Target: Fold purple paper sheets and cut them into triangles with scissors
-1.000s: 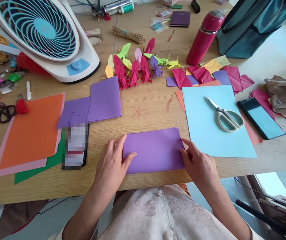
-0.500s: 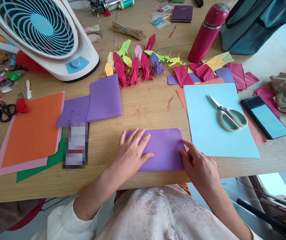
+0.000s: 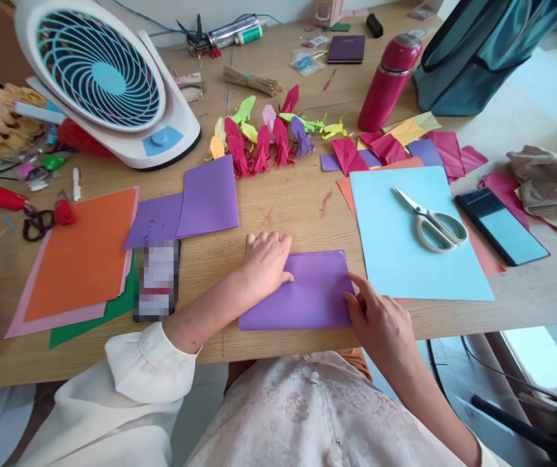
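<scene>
Purple sheet: lower centre; likely light, creasable; hold edges.
Left hand: atop, grip unclear.
Right hand: edge, pinch unclear.

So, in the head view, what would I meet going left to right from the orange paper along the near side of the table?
Orange paper, blurred-screen phone, left hand, right hand, white-handled scissors, dark-edged phone. The near purple paper overlaps both hands, so I've left it out.

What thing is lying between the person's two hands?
In the head view, purple paper lies between the left hand and right hand, both touching it.
</scene>
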### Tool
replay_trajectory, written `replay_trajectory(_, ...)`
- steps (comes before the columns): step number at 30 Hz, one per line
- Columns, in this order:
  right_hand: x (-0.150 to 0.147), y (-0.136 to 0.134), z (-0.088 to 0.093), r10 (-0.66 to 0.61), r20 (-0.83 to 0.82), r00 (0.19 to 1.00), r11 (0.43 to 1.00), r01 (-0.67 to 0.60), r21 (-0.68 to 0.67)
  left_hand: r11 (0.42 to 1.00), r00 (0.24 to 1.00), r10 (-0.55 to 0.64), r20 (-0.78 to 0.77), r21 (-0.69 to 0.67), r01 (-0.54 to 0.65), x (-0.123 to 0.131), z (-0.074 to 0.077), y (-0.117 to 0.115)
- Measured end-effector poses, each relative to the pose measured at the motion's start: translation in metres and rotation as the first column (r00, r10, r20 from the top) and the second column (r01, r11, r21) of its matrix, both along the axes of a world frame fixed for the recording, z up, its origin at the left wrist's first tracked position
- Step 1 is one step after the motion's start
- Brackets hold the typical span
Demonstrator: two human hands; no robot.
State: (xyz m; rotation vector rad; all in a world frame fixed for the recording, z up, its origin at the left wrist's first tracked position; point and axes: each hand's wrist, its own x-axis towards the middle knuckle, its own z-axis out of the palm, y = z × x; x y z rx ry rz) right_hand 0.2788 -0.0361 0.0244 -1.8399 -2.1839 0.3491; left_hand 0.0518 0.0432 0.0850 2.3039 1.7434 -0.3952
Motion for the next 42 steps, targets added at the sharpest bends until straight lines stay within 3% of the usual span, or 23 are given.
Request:
replay_trajectory(4, 0.000, -0.001, -0.002, -0.005, -0.039, 0.999, 1.000, 0.005, 0.013, 1.000, 0.999, 0.008, 0.041, -0.022, -0.007, -0.006, -0.004, 0.006)
replay_trajectory(8, 0.000, -0.001, -0.004, -0.020, -0.082, 0.996, 0.999, 0.023, 0.034, 0.992, 0.982, 0.038, 0.185, -0.124, -0.015, -0.017, -0.007, 0.012)
replay_trajectory(12, 0.000, -0.002, -0.004, -0.038, -0.130, 0.991, 0.997, 0.046, 0.062, 0.967, 0.908, 0.125, 0.399, -0.252, -0.022, -0.027, -0.007, 0.013)
replay_trajectory(16, 0.000, -0.003, -0.003, -0.039, -0.183, 0.982, 0.998, 0.048, 0.047, 0.942, 0.845, 0.238, 0.479, -0.327, -0.080, -0.031, -0.004, 0.011)
replay_trajectory(23, 0.006, -0.002, -0.001, -0.042, -0.332, 0.942, 0.999, 0.031, -0.039, 0.950, 0.800, 0.277, 0.533, -0.275, -0.147, -0.033, 0.014, -0.005)
replay_trajectory(28, 0.010, 0.026, 0.018, -0.049, -0.544, 0.838, 0.999, 0.053, -0.008, 0.973, 0.814, 0.228, 0.534, -0.162, -0.166, -0.032, 0.039, -0.020)
replay_trajectory(32, 0.001, 0.054, 0.033, -0.034, -0.731, 0.682, 0.975, -0.136, -0.173, 0.978, 0.817, 0.206, 0.539, -0.101, -0.180, -0.034, 0.051, -0.028)
replay_trajectory(36, -0.016, 0.069, 0.029, -0.086, -0.822, 0.563, 0.919, -0.274, -0.284, 0.972, 0.824, 0.229, 0.519, -0.069, -0.226, -0.039, 0.052, -0.034)
replay_trajectory(42, -0.032, 0.074, 0.016, -0.121, -0.868, 0.481, 0.936, -0.237, -0.262, 0.960, 0.796, 0.275, 0.539, -0.108, -0.259, -0.046, 0.047, -0.037)
